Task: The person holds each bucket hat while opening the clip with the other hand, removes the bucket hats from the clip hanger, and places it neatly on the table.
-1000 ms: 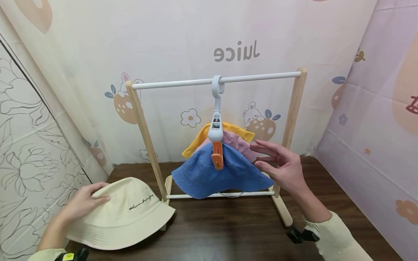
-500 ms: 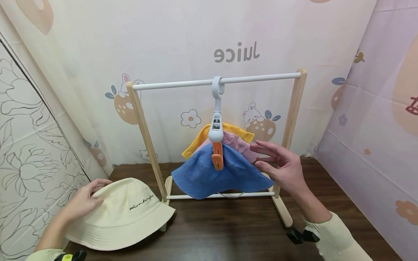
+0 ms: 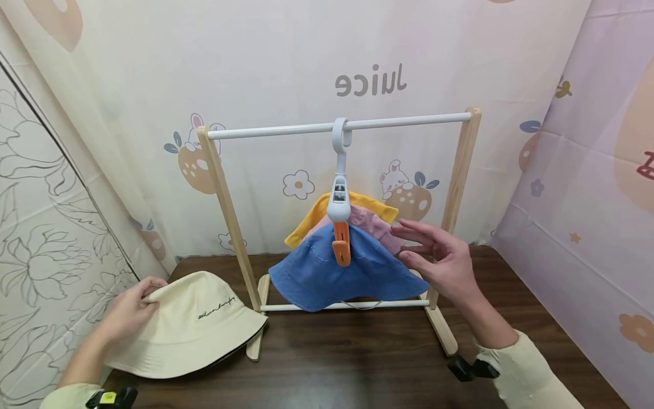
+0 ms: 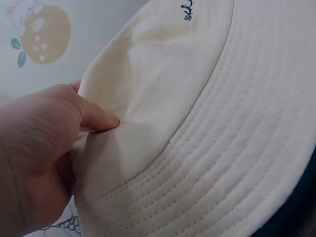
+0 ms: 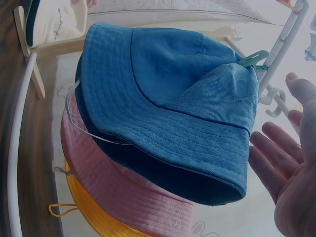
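Observation:
My left hand (image 3: pixel 125 312) pinches the crown of a cream bucket hat (image 3: pixel 189 324), thumb on the outside, as the left wrist view shows; dark lining shows under the brim. The hat bears dark script lettering. At the rack, my right hand (image 3: pixel 444 258) is held with fingers extended beside a blue bucket hat (image 3: pixel 317 272), fingertips right at its side. An orange clip (image 3: pixel 341 244) on a white folding hanger (image 3: pixel 339 193) grips the blue hat's crown. A pink hat (image 5: pixel 133 192) and a yellow hat (image 3: pixel 368 203) hang behind it, partly hidden.
The hanger hooks over the white top rail (image 3: pixel 276 130) of a wooden-sided rack (image 3: pixel 460 170). Its lower rail (image 3: pixel 393 304) and feet stand on a dark wooden table (image 3: pixel 337 363). Printed curtains (image 3: pixel 286 68) enclose the back and sides.
My left thumb has shifted toward the crown's edge, and the cream hat has risen and moved slightly left, baring dark lining and the rack's left foot. My right hand stays put.

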Demonstrator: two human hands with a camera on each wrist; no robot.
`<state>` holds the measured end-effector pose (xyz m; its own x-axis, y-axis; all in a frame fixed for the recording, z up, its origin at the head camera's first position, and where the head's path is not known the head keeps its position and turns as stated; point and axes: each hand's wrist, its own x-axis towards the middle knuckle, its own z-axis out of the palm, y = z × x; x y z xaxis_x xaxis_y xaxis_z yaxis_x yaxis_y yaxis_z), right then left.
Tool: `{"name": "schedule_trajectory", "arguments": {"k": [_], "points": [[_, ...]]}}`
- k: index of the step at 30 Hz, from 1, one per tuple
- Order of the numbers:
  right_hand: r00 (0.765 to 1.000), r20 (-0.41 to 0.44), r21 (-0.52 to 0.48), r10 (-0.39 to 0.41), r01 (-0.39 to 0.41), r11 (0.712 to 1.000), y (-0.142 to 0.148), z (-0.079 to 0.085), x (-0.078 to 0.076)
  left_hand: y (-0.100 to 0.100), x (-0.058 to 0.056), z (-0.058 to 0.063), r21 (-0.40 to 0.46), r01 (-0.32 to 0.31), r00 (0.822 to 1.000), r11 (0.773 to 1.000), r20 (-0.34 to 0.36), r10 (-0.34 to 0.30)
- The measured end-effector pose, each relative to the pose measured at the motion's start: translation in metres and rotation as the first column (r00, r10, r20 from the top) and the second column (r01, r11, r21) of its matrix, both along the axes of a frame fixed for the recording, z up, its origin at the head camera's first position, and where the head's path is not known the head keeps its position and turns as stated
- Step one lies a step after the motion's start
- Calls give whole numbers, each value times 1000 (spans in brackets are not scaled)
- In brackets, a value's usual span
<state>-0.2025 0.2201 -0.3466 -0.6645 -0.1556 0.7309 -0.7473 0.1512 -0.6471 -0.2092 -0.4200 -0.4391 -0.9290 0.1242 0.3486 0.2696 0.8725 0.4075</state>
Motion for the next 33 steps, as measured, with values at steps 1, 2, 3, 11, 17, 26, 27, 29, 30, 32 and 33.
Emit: {"name": "schedule_trajectory", "arguments": {"k": [1, 2, 3, 11, 17, 26, 27, 29, 30, 32, 33], "points": [[1000, 2, 4, -3, 3, 1000, 0, 0, 0, -1, -2, -2, 4, 4, 1000, 1000, -4, -4], [1000, 4, -1, -1, 1, 1000, 0, -1, -1, -1, -4, -4, 3, 5, 1000, 1000, -4, -5], [1000, 7, 1, -2, 2, 1000, 0, -1, -1, -2, -6, -6, 0, 7, 1000, 1000, 1, -7], [1000, 25, 18, -10, 10, 1000, 1, -2, -1, -8, -8, -13, -29, 13, 990, 999, 144, -9], [1000, 17, -15, -4, 4, 1000, 0, -3, 0, -11, -7, -24, 6, 34, 974, 999, 222, -35], [1000, 16, -3, -23, 23, 1000, 0, -4, 0, -15, -6, -33, 51, 29, 955, 998, 294, -43], [1000, 17, 1, -25, 25, 1000, 0, -4, 0, -16, -6, -34, 50, 30, 952, 998, 302, -44], [999, 22, 17, -29, 29, 999, 2, -4, 0, -16, -6, -35, 52, 31, 946, 998, 320, -46], [999, 26, 22, -29, 28, 999, 3, -3, 0, -16, -6, -35, 54, 26, 943, 998, 329, -42], [999, 32, 32, -27, 26, 999, 5, -3, -1, -16, -6, -36, 61, 17, 939, 998, 342, -37], [999, 32, 36, -27, 25, 999, 6, -3, -1, -16, -6, -36, 65, 15, 936, 998, 349, -37]]}}
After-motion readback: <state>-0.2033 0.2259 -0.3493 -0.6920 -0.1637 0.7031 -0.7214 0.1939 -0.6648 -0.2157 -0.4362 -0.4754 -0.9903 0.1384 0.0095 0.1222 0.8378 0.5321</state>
